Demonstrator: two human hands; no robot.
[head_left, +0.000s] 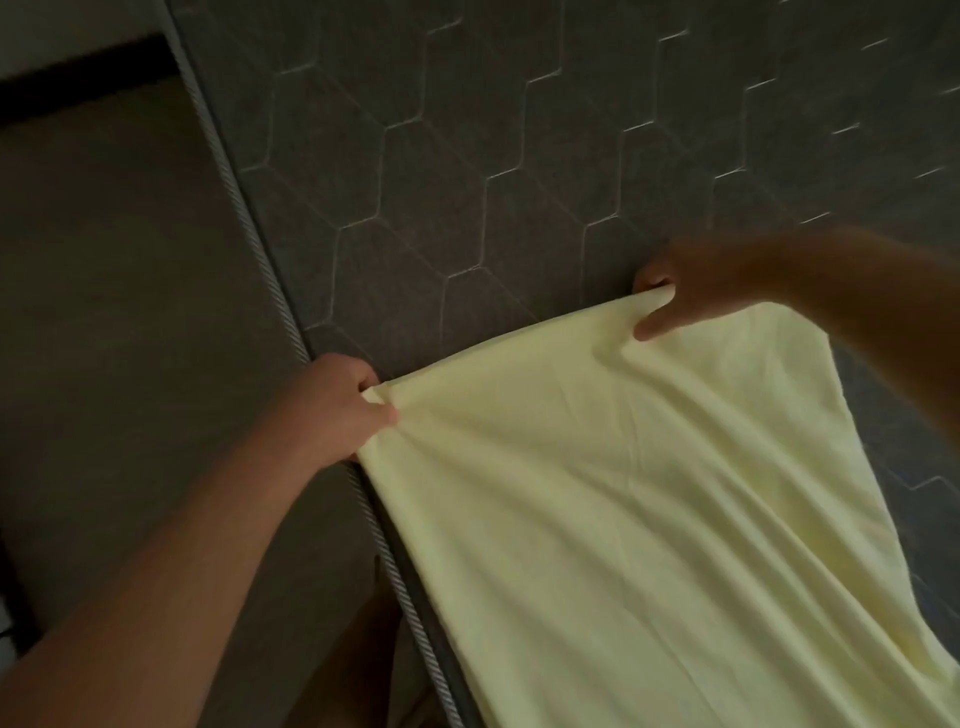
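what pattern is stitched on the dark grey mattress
Pale hexagon outlines, like honeycomb, quilted across the dark grey mattress; the head view shows it best.

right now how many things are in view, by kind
hands: 2, left hand and right hand, each pinching the sheet's top edge
yellow sheet: 1
grey mattress: 1
total: 4

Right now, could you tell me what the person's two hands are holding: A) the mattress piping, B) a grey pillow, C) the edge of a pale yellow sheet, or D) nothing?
C: the left hand and the right hand each pinch the edge of the pale yellow sheet, spread over the grey quilted mattress.
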